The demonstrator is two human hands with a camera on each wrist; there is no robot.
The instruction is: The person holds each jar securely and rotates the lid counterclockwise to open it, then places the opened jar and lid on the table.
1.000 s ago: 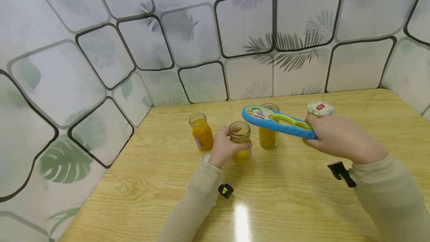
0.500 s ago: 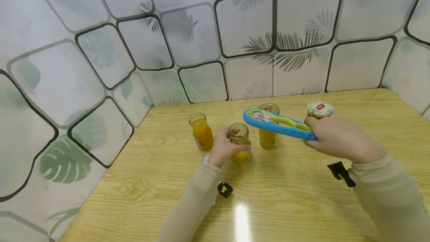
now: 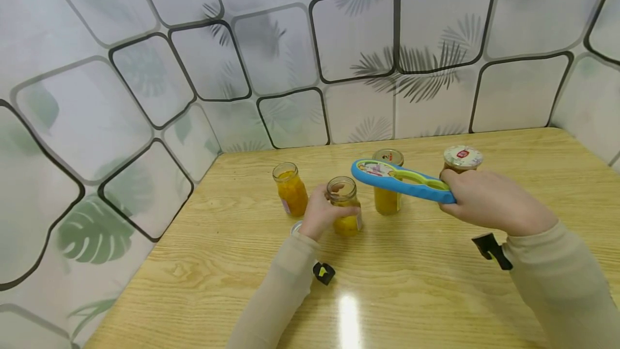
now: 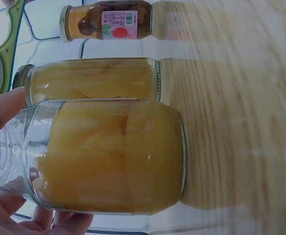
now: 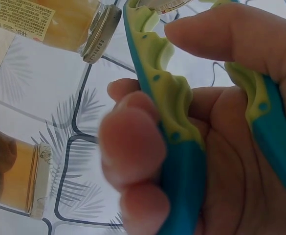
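Observation:
My left hand [image 3: 321, 211] grips an open glass jar [image 3: 346, 225] near its neck, thumb on one side and fingers on the other. Yellow fruit pieces fill the jar's lower part [image 4: 113, 156], and it stands on the table. In my right hand [image 3: 494, 201] is a blue and lime-green jar opener [image 3: 411, 189], raised above the table; its handles [image 5: 182, 181] pass between thumb and curled fingers. A printed lid [image 3: 375, 168] sits in the opener's loop. Just behind the loop stands a lidded jar of yellow fruit [image 3: 387, 201].
Left of my left hand is another open jar [image 3: 293, 195] with orange contents. A loose lid [image 3: 296, 227] lies partly hidden by that wrist. Beyond my right hand stands a jar of dark fruit [image 5: 11, 166] with a white printed lid [image 3: 462, 156]. Patterned walls bound the wooden table [image 3: 411, 295].
The opener's loop has dipped slightly, showing more of the lidded jar's top behind it. My left hand and the open jar have shifted a little to the left.

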